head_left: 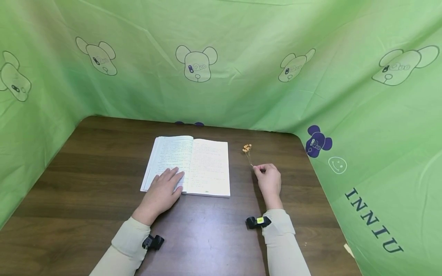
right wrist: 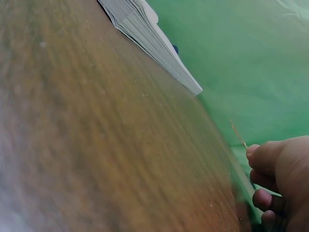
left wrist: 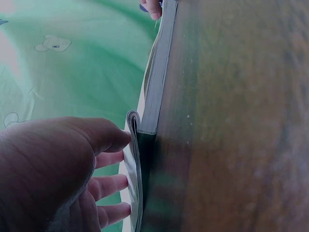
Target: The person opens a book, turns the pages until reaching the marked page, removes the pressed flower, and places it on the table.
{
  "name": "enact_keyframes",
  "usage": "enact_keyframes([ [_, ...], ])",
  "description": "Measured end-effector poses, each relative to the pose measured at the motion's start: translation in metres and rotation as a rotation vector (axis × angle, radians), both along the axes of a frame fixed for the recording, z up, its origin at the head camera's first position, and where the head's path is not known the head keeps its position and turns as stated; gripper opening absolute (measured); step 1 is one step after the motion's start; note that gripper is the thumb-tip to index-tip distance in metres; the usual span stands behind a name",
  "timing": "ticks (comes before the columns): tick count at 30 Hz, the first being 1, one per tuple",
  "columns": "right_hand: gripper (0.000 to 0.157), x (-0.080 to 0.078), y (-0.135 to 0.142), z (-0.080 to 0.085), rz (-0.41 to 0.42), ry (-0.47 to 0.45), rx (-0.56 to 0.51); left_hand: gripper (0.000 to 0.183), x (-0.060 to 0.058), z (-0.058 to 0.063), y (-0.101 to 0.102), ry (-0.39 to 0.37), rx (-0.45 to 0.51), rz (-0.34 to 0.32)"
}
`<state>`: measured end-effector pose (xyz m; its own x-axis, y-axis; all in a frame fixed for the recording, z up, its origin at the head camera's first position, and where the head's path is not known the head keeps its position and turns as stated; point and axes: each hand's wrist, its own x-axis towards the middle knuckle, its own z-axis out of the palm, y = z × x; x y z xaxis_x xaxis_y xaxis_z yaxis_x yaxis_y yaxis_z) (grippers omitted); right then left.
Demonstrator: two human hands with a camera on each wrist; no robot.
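An open book lies on the wooden table, its pages covered in lines of print. My left hand rests on the lower part of the left page with the fingers spread. In the left wrist view, the fingertips press on the page near the fold. To the right of the book, my right hand pinches the stem end of a small dried flower sprig between thumb and forefinger. Its yellow-brown heads point away from me. The right wrist view shows only a thin piece of stem beyond the fingertips.
The dark brown table has rounded far corners. A green cloth printed with bear heads hangs along its back and sides. Black wrist cameras sit at both cuffs. A small pale piece shows at the table's right edge.
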<state>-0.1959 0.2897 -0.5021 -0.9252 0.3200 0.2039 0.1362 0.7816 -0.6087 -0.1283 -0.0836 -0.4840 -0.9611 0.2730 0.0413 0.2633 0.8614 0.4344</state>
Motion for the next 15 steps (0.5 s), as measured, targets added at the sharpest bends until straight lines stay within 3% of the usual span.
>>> enact_keyframes([
  [15, 0.022, -0.0024, 0.0028, -0.0075, 0.024, -0.022, 0.054, 0.051, 0.0011, 0.0013, 0.0009, -0.012, 0.008, 0.003],
])
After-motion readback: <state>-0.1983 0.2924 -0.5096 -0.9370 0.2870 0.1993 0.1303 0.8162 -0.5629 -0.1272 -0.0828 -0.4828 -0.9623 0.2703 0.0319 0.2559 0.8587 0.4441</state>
